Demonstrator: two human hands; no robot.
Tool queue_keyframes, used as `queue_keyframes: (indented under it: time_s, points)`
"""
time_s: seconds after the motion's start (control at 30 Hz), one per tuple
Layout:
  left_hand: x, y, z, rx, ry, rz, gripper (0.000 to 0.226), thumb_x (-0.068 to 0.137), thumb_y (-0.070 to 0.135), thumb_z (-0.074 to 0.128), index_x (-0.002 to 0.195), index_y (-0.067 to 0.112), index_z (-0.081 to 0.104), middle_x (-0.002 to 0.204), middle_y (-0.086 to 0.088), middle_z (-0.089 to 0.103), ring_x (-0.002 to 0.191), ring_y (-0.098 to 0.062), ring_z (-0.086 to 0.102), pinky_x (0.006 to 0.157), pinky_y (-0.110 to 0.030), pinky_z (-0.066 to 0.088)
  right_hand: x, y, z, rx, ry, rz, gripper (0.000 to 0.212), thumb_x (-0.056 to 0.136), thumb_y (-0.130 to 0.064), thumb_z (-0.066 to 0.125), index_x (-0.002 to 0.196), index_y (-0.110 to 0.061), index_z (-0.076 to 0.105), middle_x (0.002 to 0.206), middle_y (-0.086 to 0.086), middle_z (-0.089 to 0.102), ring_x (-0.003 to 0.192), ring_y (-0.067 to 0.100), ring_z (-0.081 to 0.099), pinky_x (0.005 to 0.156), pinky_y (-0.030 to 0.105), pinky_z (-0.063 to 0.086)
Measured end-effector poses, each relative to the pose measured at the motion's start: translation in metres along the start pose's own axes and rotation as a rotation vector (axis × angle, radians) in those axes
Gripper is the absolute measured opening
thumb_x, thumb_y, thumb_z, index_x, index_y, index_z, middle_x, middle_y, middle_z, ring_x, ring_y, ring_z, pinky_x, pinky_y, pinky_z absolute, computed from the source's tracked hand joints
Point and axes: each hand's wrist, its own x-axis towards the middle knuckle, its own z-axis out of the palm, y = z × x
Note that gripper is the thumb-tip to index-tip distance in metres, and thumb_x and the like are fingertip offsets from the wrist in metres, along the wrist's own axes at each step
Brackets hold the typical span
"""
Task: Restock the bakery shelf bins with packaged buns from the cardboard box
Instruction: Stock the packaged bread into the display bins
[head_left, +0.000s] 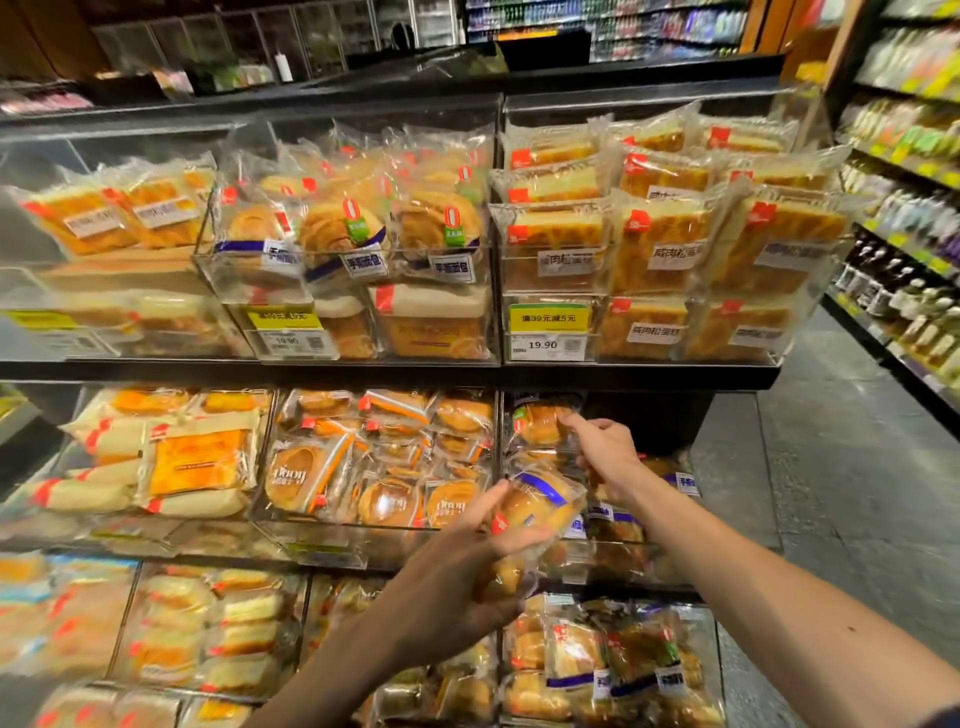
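At the middle shelf, rightmost bin (502, 447), both hands are up. My left hand (467, 561) cradles a purple-striped bun pack (543, 501) just in front of the bin, thumb over the near edge, fingers (519, 540) curled beneath. A second pack may sit lower in the palm; I can't confirm it. My right hand (608, 452) reaches inside, fingertips (571, 420) pinched on the wrapper of a shelved bun pack (540, 423). My read on handling: light, soft, easily crushed, with slick, crinkly film. I'd grip loosely across the broad sides or by the sealed wrapper edge, never pressing on the crown.
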Motion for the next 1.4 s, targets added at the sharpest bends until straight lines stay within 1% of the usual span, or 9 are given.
queue_keyframes:
  time_s: [0.2,0.33,0.5,0.73,0.93,1.03,1.2,1.3,1.4]
  points:
    - [0.007,0.008,-0.002,0.035,0.076,0.068,0.064,0.092,0.044,0.059,0.139,0.069,0.023,0.158,0.021,-0.019,0.147,-0.019,0.029,0.109,-0.039,0.046,-0.009,-0.003,-0.017,0.127,-0.112,0.075,0.06,0.084,-0.053,0.069,0.119,-0.014,0.041,0.1,0.012,0.07,0.07,0.02,0.067,0.064,0.031,0.053]
    - [0.015,0.014,0.001,0.093,0.113,0.118,0.065,0.092,0.039,0.057,0.142,0.063,0.024,0.164,0.009,-0.014,0.147,-0.018,0.029,0.105,-0.027,0.046,-0.011,-0.004,-0.033,0.047,-0.05,0.09,0.094,0.067,-0.073,0.065,0.134,-0.012,0.037,0.115,0.012,0.059,0.101,0.029,0.065,0.094,0.047,0.052]
    - [0.029,0.018,0.01,0.272,0.173,0.211,0.07,0.084,0.025,0.072,0.144,0.045,0.04,0.163,-0.013,0.012,0.139,-0.029,0.043,0.098,-0.023,0.042,-0.043,-0.004,-0.073,-0.044,-0.459,0.139,0.066,0.084,-0.073,0.053,0.105,-0.011,0.064,0.087,0.008,0.065,0.067,0.016,0.058,0.057,0.026,0.044]
    - [0.046,0.046,0.024,0.285,0.063,0.37,0.05,0.091,0.028,0.045,0.141,0.038,0.046,0.16,-0.024,0.019,0.132,-0.034,0.051,0.094,-0.029,0.051,-0.043,0.017,-0.123,-0.063,-0.652,0.16,0.062,0.072,-0.047,0.082,0.118,-0.008,0.068,0.117,0.024,0.067,0.096,0.032,0.056,0.075,0.038,0.047]
    - [0.056,0.044,0.022,0.243,0.005,0.271,0.092,0.094,0.013,0.058,0.147,0.06,-0.002,0.164,-0.005,-0.017,0.105,-0.007,0.06,0.074,-0.005,0.045,-0.026,0.031,-0.154,0.212,-0.281,0.179,0.052,0.076,-0.018,0.079,0.119,0.001,0.057,0.092,0.019,0.065,0.071,0.026,0.062,0.055,0.033,0.049]
    - [0.054,0.032,0.023,0.159,0.088,0.286,0.083,0.092,0.018,0.064,0.147,0.06,0.018,0.164,0.011,-0.008,0.122,0.003,0.042,0.075,0.003,0.034,-0.024,0.031,-0.145,0.268,-0.105,0.149,0.04,0.084,-0.007,0.075,0.115,-0.004,0.049,0.092,0.023,0.067,0.063,0.028,0.066,0.045,0.036,0.056]
    - [0.042,0.036,0.024,0.111,0.165,0.288,0.06,0.087,0.029,0.069,0.14,0.044,0.044,0.161,0.004,0.027,0.123,-0.008,0.055,0.089,-0.014,0.042,-0.001,0.048,-0.104,0.034,0.214,0.061,0.048,0.084,-0.016,0.075,0.108,-0.025,0.035,0.108,0.012,0.061,0.094,0.032,0.069,0.081,0.051,0.059]
    - [0.036,0.038,0.027,0.135,0.179,0.265,0.054,0.088,0.035,0.065,0.138,0.042,0.045,0.162,0.007,0.024,0.119,-0.004,0.056,0.085,-0.024,0.053,0.027,0.059,-0.092,0.182,0.146,0.099,0.073,0.088,-0.006,0.069,0.141,-0.025,0.022,0.135,0.014,0.053,0.109,0.035,0.065,0.093,0.052,0.056]
    - [0.033,0.041,0.028,0.188,0.198,0.226,0.054,0.084,0.038,0.066,0.135,0.038,0.047,0.156,0.003,0.031,0.111,-0.009,0.06,0.08,-0.02,0.052,0.038,0.057,-0.08,0.29,0.036,0.188,0.058,0.095,-0.004,0.061,0.145,-0.002,0.031,0.123,0.015,0.063,0.089,0.019,0.067,0.07,0.029,0.061]
